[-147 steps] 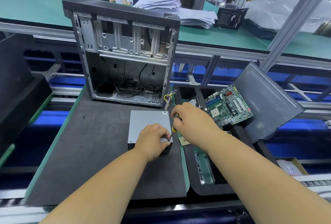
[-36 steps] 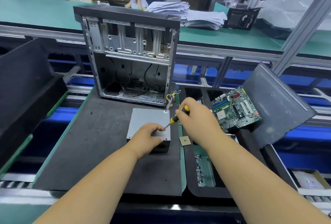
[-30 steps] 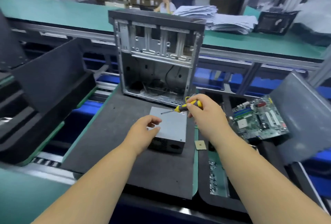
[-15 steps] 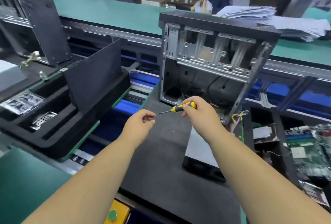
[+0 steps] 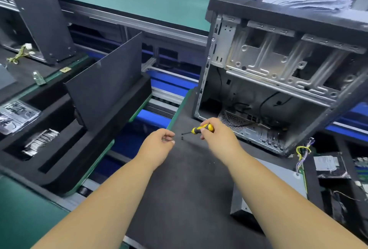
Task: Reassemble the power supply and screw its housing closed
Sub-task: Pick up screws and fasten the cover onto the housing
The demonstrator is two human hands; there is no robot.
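The grey power supply (image 5: 278, 181) lies on the black mat (image 5: 189, 189) at the lower right, partly hidden behind my right forearm. My right hand (image 5: 217, 137) grips a yellow and black screwdriver (image 5: 201, 128), its tip pointing left. A small dark screw (image 5: 182, 138) lies on the mat just below the tip. My left hand (image 5: 159, 147) hovers at the mat's left edge, fingers loosely curled, holding nothing that I can see. Both hands are well left of the power supply.
An open computer case (image 5: 278, 69) stands upright behind the hands. A black foam tray (image 5: 59, 149) with a dark panel (image 5: 105, 81) sits to the left across a gap. Coloured cables (image 5: 302, 151) and a second tray are at the right. A person sits far back.
My view has swung left. Both hands left the power supply and moved to the mat's left part; the screwdriver came along in my right hand, and a screw on the mat came into view.
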